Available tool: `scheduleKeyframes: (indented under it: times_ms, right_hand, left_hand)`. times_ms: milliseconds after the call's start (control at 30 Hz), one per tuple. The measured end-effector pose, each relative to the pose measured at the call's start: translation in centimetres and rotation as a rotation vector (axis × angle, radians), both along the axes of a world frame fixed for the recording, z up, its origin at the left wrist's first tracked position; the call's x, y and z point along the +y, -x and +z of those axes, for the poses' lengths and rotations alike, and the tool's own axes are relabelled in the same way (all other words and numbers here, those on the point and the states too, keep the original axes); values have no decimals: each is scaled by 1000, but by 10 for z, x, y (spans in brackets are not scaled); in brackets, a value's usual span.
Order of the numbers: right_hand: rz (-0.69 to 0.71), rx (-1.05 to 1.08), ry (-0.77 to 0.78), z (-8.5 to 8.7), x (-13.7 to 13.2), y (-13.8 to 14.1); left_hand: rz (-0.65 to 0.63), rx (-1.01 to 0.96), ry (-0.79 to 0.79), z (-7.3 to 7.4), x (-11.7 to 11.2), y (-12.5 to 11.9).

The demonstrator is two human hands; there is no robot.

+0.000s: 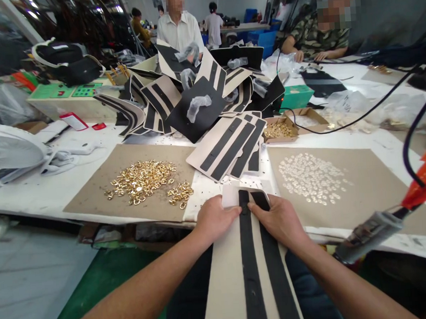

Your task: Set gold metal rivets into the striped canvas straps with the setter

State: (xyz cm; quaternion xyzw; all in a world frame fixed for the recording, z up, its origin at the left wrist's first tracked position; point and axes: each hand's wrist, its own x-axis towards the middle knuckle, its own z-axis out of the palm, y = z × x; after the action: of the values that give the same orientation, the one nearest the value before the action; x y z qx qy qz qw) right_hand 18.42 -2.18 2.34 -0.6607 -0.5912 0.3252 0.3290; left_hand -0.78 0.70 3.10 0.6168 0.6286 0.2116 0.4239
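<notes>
A long beige panel (227,274) with two black straps (249,268) down its middle lies from my lap onto the table's front edge. My left hand (214,220) grips its upper left part, thumb close to the left strap. On the other side my right hand (279,220) holds the upper right part, fingers pinched at the right strap's top end. A heap of gold metal rings (145,180) lies on a brown sheet (93,200) just left of my hands. Pale round discs (313,177) are spread on another brown sheet (374,193) to the right.
A pile of similar beige-and-black panels (230,146) covers the table's middle. A small box of gold parts (279,129), a green box (296,96), a white fan (10,145) and black cables (358,117) are around. An orange-handled tool (383,223) hangs at right. Other people sit across the table.
</notes>
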Motion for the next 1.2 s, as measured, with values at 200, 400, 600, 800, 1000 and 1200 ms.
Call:
scheduleKeyframes:
  times_ms: [200, 400, 600, 800, 1000, 1200]
  right_hand:
    - [-1, -77, 19, 0, 5, 1]
    - [1, -128, 38, 3, 9, 1]
    - [12, -182, 82, 2, 11, 2]
    - [-3, -48, 110, 1, 14, 0]
    - [-3, -57, 117, 2, 15, -2]
    - [36, -148, 65, -3, 15, -1]
  left_hand:
    - [-26, 83, 10, 1, 4, -3]
    - [-45, 154, -19, 3, 5, -5]
    - [-11, 186, -1, 8, 3, -8]
    - [6, 158, 23, 5, 4, -8]
    - [17, 160, 40, 6, 7, -9]
    - [-2, 159, 53, 5, 8, -8]
